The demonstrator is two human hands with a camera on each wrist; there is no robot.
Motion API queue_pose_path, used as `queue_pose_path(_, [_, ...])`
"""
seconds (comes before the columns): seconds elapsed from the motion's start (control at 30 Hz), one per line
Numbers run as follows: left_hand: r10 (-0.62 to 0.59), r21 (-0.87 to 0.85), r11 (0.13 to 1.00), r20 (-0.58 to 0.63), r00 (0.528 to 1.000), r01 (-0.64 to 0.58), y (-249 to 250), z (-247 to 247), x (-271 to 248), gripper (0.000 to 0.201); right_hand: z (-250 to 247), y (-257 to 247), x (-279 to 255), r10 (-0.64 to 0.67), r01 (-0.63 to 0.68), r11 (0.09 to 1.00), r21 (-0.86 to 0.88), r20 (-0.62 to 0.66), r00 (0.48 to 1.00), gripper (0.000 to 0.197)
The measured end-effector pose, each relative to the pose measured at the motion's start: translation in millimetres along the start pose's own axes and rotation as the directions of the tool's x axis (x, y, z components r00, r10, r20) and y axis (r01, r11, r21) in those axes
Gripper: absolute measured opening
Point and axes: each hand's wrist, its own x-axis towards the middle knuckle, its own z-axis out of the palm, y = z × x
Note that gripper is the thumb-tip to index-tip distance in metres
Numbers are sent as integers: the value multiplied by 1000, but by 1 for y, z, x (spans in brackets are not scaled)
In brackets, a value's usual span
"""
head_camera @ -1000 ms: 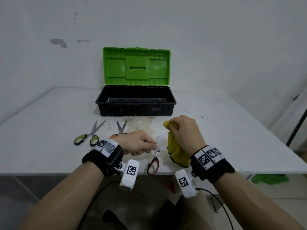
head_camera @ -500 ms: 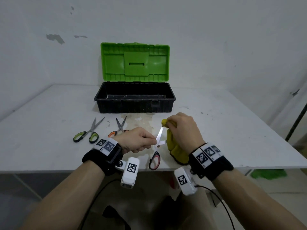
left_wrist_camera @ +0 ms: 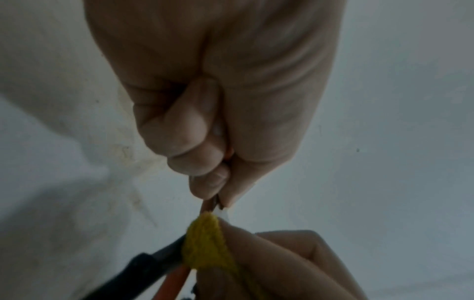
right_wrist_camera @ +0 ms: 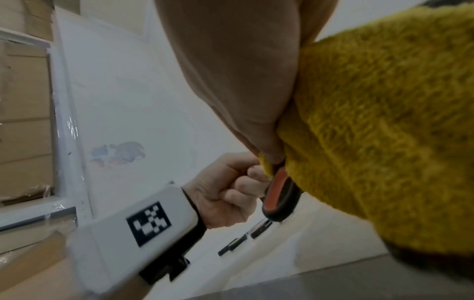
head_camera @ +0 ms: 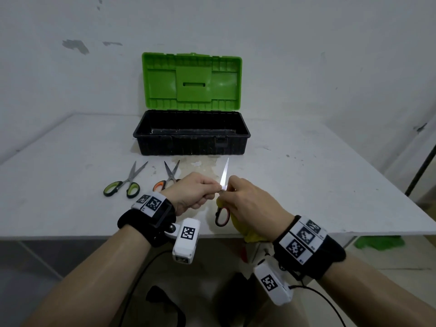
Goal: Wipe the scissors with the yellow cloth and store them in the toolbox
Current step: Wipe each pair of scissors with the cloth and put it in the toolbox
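Note:
My left hand [head_camera: 207, 190] pinches the red-and-black-handled scissors [head_camera: 222, 217] close to their pivot, above the table's front edge. One bare blade [head_camera: 224, 172] points up and away toward the toolbox. One handle loop hangs down between my hands. My right hand [head_camera: 230, 193] pinches the yellow cloth [head_camera: 250, 236] around the scissors just below that blade; the cloth trails under its palm. In the left wrist view my left fingers [left_wrist_camera: 202, 162] meet the cloth [left_wrist_camera: 205, 243] tip to tip. The right wrist view shows the cloth [right_wrist_camera: 384, 142] and the handle [right_wrist_camera: 280, 199].
The black toolbox [head_camera: 191, 147] stands open at the table's middle back, its green lid [head_camera: 191, 81] upright against the wall. Green-handled scissors [head_camera: 125, 182] and orange-handled scissors [head_camera: 168, 178] lie on the white table [head_camera: 330, 185] to the left of my hands.
My right hand slid the cloth down from the blade tip to near the pivot, baring the blade. The blade now points more upright, and both hands sit closer together.

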Motion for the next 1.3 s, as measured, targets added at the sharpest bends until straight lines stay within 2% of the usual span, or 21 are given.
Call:
queue_pose_path(0.07, [1, -8, 1000, -14, 1000, -1, -1, 2, -2, 25, -6, 0, -1, -1, 1, 1000, 1, 32, 999, 9])
queue_pose_path(0.17, [10, 12, 1000, -11, 1000, -10, 2, 6, -2, 24, -11, -3, 2, 80, -81, 997, -4, -49, 996, 12])
queue_pose_path(0.27, [26, 19, 999, -34, 999, -26, 6, 10, 0, 24, -1, -7, 4, 135, -136, 991, -13, -63, 989, 6])
queue_pose_path(0.37, [21, 27, 999, -85, 996, -19, 2, 9, 1, 23, 5, -7, -1, 113, -111, 992, -58, 23, 993, 7])
queue_pose_path(0.43, [12, 27, 1000, -99, 995, -9, -2, 9, 0, 21, 2, -5, -3, 106, -105, 994, -20, 82, 991, 17])
queue_pose_path(0.5, [4, 12, 1000, -97, 995, -2, -4, 10, -1, 20, -2, -4, -2, 128, -129, 992, 1, 46, 991, 21])
queue_pose_path(0.57, [13, -2, 1000, -78, 997, -13, -2, 14, -1, 20, -3, -4, 1, 173, -173, 985, 15, -30, 984, 14])
queue_pose_path(0.63, [24, -34, 999, -98, 995, -28, 0, 17, 0, 21, 2, -4, 3, 192, -190, 981, 43, -70, 979, 5])
queue_pose_path(0.7, [26, -69, 997, -139, 990, -36, -1, 16, 2, 23, 8, -5, 3, 162, -162, 987, 17, -42, 986, 3])
queue_pose_path(0.8, [-5, -112, 994, -122, 992, -9, -6, 17, 1, 22, 7, -2, 0, 144, -145, 989, 5, 52, 988, 16])
queue_pose_path(0.87, [-30, -156, 988, -97, 995, 15, -9, 19, 0, 23, 0, 0, 0, 168, -171, 985, 40, 70, 983, 22])
queue_pose_path(1.0, [-111, -284, 955, -77, 991, 85, -9, 21, 0, 22, -8, 5, 3, 208, -202, 974, 103, -50, 977, 21])
queue_pose_path(1.07, [-116, -257, 962, -90, 989, 90, -10, 22, -1, 31, -6, 3, 6, 196, -190, 978, 88, -67, 978, 21])
queue_pose_path(1.13, [-95, -212, 975, -104, 990, 71, -11, 24, -1, 36, -1, -4, 9, 157, -156, 986, 58, -12, 988, 20])
queue_pose_path(1.2, [-77, -165, 985, -127, 989, 56, -12, 26, -2, 38, 4, -8, 10, 117, -118, 993, 29, 38, 992, 18])
queue_pose_path(1.3, [-86, -127, 990, -154, 984, 67, -13, 25, -4, 35, 3, -2, 10, 149, -150, 989, 7, 46, 988, 18])
